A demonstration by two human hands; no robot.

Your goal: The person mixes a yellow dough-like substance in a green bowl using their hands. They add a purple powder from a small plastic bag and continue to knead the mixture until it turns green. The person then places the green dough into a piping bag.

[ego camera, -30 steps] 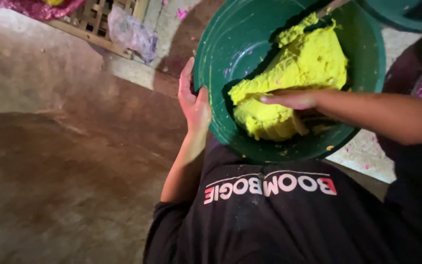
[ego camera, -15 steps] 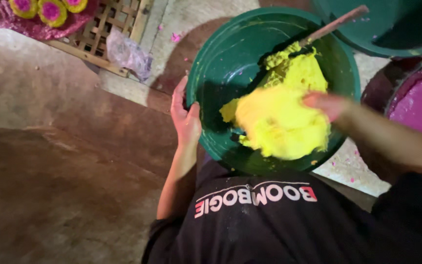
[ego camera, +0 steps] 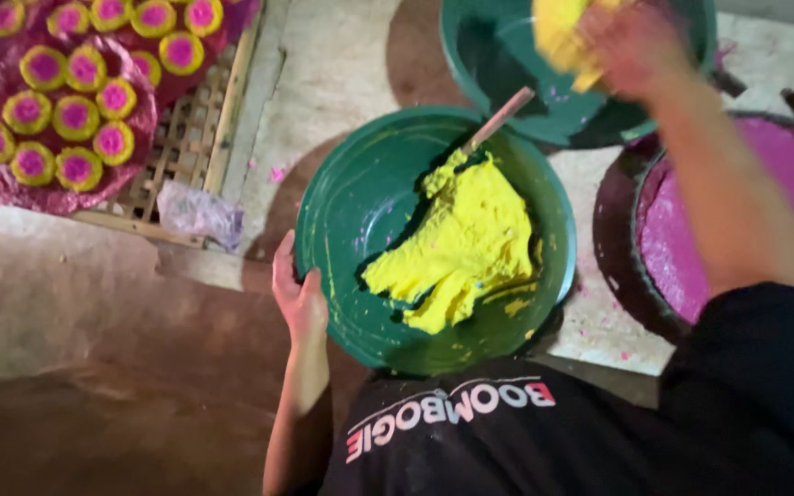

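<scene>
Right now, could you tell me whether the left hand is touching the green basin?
Touching. The head view shows the left hand gripping the green basin at its rim.

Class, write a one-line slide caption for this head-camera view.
Left hand steadies a green basin of yellow dough; right hand lifts a lump.

Left hand (ego camera: 300,298) grips the rim of the green basin (ego camera: 351,193), which has a slab of yellow dough (ego camera: 466,243) and a wooden stick (ego camera: 498,119) in it. Right hand (ego camera: 631,46) is up over a second green basin (ego camera: 498,55), holding what looks like a yellow lump (ego camera: 562,32), though it's blurry. Pink-and-yellow cakes (ego camera: 66,101) sit on a rack at the left.
</scene>
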